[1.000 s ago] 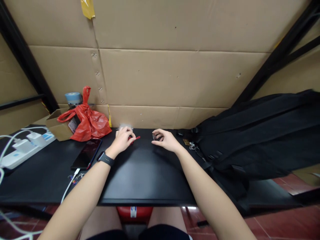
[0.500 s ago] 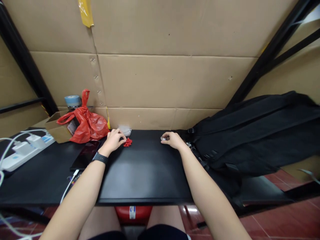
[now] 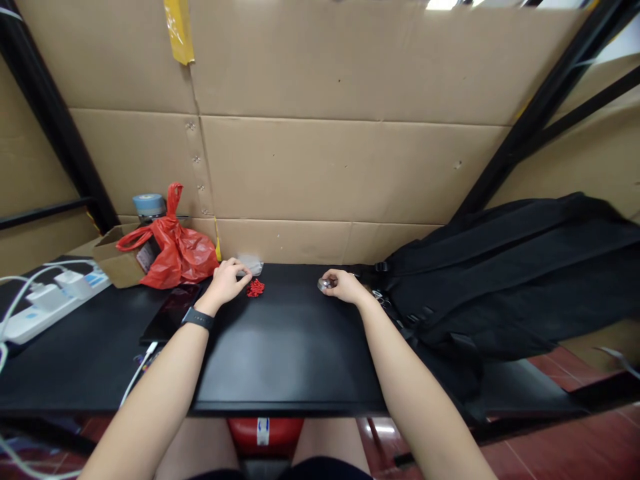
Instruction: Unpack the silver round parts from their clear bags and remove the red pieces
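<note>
My left hand (image 3: 229, 281), with a dark watch (image 3: 198, 318) on its wrist, is at the left of the black tabletop (image 3: 290, 360). Its thumb and forefinger come together just beside a small heap of thin red pieces (image 3: 255, 288). Whatever may be between those fingertips is too small to make out. Behind the heap lies a clear plastic bag (image 3: 251, 265). Over on the right, my right hand (image 3: 344, 285) pinches a small round shiny thing (image 3: 326, 285), see-through or silvery, tilted and partly hidden by the fingers.
A red plastic bag (image 3: 183, 250) and an open cardboard box (image 3: 116, 257) stand at the back left. Nearer are a dark phone (image 3: 167, 317) and a white power strip (image 3: 53, 303) with cables. A black backpack (image 3: 515, 273) fills the right side. Cardboard (image 3: 320, 167) walls the back.
The right hand has tilted the round thing and shifted slightly left and nearer. The left hand stays beside the red heap. The view has tipped slightly upward.
</note>
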`<state>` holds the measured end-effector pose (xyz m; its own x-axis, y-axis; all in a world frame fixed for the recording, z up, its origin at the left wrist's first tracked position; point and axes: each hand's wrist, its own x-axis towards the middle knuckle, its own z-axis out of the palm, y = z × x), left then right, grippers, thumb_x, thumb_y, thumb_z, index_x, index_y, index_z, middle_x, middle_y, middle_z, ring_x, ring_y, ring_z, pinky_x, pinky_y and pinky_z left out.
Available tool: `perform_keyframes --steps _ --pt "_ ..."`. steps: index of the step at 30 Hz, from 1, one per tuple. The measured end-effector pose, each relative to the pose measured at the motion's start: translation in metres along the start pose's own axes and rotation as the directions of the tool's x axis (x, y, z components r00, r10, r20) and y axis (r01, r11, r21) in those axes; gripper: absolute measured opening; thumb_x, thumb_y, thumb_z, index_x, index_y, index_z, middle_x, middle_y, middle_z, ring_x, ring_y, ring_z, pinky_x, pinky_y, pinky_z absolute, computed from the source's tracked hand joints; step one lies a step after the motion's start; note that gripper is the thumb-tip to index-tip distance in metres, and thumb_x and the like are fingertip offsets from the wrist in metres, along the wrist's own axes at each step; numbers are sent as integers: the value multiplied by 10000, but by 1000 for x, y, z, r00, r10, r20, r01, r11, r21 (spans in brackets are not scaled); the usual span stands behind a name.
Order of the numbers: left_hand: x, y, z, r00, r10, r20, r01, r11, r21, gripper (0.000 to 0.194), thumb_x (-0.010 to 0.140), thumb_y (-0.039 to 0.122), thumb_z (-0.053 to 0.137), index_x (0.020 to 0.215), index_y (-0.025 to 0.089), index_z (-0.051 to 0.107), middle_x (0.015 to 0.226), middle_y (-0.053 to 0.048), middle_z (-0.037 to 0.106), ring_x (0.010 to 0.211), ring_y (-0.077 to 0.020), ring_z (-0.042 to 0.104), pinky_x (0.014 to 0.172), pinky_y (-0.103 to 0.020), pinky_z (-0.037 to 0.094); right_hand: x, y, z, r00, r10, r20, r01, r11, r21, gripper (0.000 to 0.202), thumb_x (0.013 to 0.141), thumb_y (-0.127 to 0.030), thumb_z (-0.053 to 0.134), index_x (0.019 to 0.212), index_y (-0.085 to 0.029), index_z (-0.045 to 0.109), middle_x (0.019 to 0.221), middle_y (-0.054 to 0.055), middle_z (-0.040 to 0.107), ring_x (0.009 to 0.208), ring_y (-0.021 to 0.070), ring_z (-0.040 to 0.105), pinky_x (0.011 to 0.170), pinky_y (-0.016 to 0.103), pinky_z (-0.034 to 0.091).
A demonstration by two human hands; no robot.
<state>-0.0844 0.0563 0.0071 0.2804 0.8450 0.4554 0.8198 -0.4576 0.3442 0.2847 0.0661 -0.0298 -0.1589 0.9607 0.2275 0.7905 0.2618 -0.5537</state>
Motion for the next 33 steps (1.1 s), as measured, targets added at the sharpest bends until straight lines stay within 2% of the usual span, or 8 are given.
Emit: perform_keyframes --steps 12,17,22,27,31,33 --pt "0 2 11 999 27 -34 -29 998 -57 228 886 388 566 875 231 731 1009 -48 653 983 -235 586 921 -375 436 5 -10 19 995 -94 19 89 981 173 215 764 -269 706 960 -193 750 882 42 758 803 184 693 784 286 523" --pt "-1 8 10 999 37 -24 -39 997 -65 213 882 373 572 866 231 729 1020 -47 661 998 -235 587 920 -370 437 6 -17 23 989 -146 1 145 978 147 253 723 -254 752 972 -209 760 991 52 747 842 185 682 819 298 517" --pt "-2 13 8 999 37 -5 -37 998 -49 229 893 368 549 869 232 731 1038 -55 663 1007 -244 583 905 -387 431 3 -23 21 995 -102 -10 103 993 52 217 821 -299 671 1000 -210 756 907 46 761 838 196 688 799 297 511" --pt "-4 18 6 999 37 -15 -38 998 -56 211 888 354 557 866 234 729 1022 -53 663 1001 -243 582 888 -380 430 2 -24 19 985 -171 17 170 984 44 233 790 -275 710 1014 -227 750 979 37 758 878 195 686 841 300 505" --pt "-5 20 7 1000 30 -3 -30 998 -49 195 884 344 564 864 239 728 1023 -51 665 1007 -250 577 869 -380 424 2 -24 21 983 -182 -1 182 983 21 236 851 -265 639 1061 -218 734 1043 59 750 933 206 683 868 322 501" --pt "-5 21 7 1000 27 0 -27 998 -49 192 884 341 564 858 240 725 1029 -50 667 1013 -251 575 859 -378 420 2 -25 21 982 -189 -1 189 982 12 243 839 -253 651 1065 -222 732 1057 57 748 941 209 684 871 321 500"
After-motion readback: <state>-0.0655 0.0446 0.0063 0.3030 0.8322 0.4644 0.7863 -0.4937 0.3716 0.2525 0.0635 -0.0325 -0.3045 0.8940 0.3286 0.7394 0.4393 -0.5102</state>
